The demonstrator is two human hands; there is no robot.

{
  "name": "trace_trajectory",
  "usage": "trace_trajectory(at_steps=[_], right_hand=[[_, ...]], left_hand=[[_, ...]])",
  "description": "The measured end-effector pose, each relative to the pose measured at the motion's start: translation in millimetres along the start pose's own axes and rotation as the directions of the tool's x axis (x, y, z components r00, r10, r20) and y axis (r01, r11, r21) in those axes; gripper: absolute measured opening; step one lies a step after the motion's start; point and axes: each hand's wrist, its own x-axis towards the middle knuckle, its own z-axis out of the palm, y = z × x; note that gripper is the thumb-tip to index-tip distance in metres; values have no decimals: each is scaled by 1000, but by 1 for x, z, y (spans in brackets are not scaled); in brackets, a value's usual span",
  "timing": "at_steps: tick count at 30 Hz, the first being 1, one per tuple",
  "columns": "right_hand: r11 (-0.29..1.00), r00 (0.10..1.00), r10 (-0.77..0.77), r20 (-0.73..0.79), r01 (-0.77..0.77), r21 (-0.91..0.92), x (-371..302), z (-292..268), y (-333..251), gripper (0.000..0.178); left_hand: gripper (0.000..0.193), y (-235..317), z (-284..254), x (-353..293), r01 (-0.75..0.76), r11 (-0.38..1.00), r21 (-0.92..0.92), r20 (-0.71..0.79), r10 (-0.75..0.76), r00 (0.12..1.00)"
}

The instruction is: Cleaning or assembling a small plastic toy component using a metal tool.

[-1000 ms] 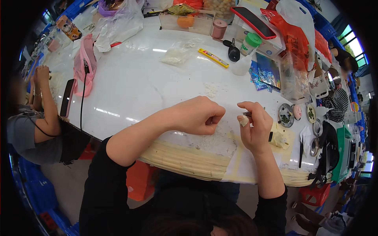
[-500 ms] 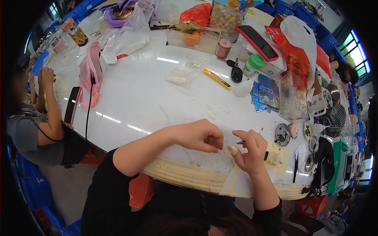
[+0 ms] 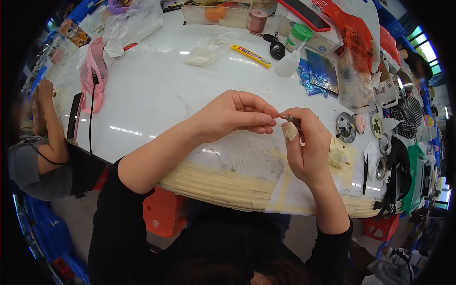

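Note:
My left hand [image 3: 244,115] is raised over the near part of the table, thumb and forefinger pinched around something too small to make out. Facing it, my right hand [image 3: 308,145] is closed on a small dark metal tool [image 3: 293,121], whose exact kind is unclear. The tool's tip meets the left fingertips. Pale wrapping [image 3: 289,131] covers my right thumb. Below the hands, tiny whitish bits [image 3: 249,159] are scattered on the white tabletop [image 3: 156,99]. Beside my right hand lies a yellowish sheet [image 3: 340,153] with a small lump on it.
A yellow box cutter [image 3: 251,56], a car key [image 3: 277,50], a green-lidded jar [image 3: 299,37] and a white squeeze bottle [image 3: 288,64] stand or lie beyond my hands. A round metal dish [image 3: 345,127] sits to the right. Another person's arm [image 3: 50,118] rests at the left edge.
Both hands have risen and come together, so the left fingertips now meet the tool in the right hand. The view has shifted, moving the far objects higher in the picture.

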Motion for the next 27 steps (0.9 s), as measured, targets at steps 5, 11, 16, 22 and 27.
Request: trace_trajectory(at_steps=[5,11,16,22,27], right_hand=[[997,997,77,29,-77,-5,-6,3,6,19],[993,996,82,22,-84,89,-10,7,14,27],[992,994,91,60,-95,79,-10,8,11,28],[990,993,106,55,-110,93,-11,12,13,27],[985,990,133,45,-137,108,-11,13,13,26]], left_hand=[[30,-1,4,-4,-13,994,111,-81,22,996],[48,-3,11,-4,-52,979,198,-135,79,988],[53,-4,10,-6,-76,945,319,-149,129,980],[54,-4,15,-7,-87,933,349,-143,145,979],[54,-7,15,-6,-87,962,261,-157,131,979]])
